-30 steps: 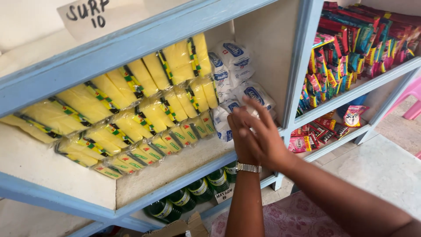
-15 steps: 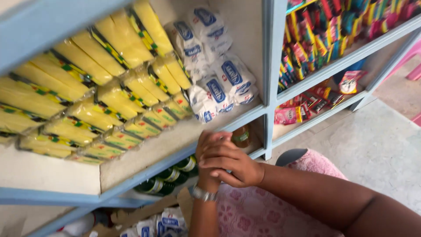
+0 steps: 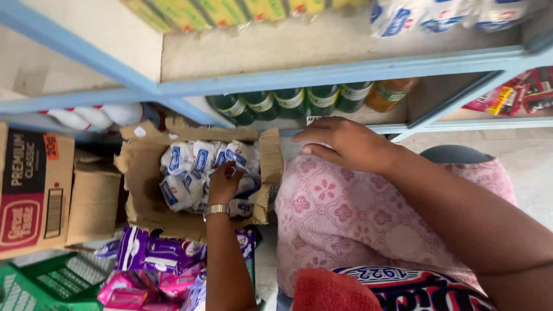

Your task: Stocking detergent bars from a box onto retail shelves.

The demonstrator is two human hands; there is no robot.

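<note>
The white-and-blue sachet packs [image 3: 199, 173] sit jumbled in a torn-open cardboard box [image 3: 144, 201] on the floor under the blue shelf [image 3: 345, 72]. The left hand [image 3: 223, 183] is down in them, fingers curled on one; the right hand [image 3: 345, 144] rests flat on the pink-clad knee [image 3: 345, 213]. Half a second ago both hands were clasped together up by the shelf edge.

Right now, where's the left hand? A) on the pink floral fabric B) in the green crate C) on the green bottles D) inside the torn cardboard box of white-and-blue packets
D: the left hand, with a wristwatch, reaches into the torn cardboard box among the white-and-blue packets, while the right hand rests on the pink floral fabric.
</note>
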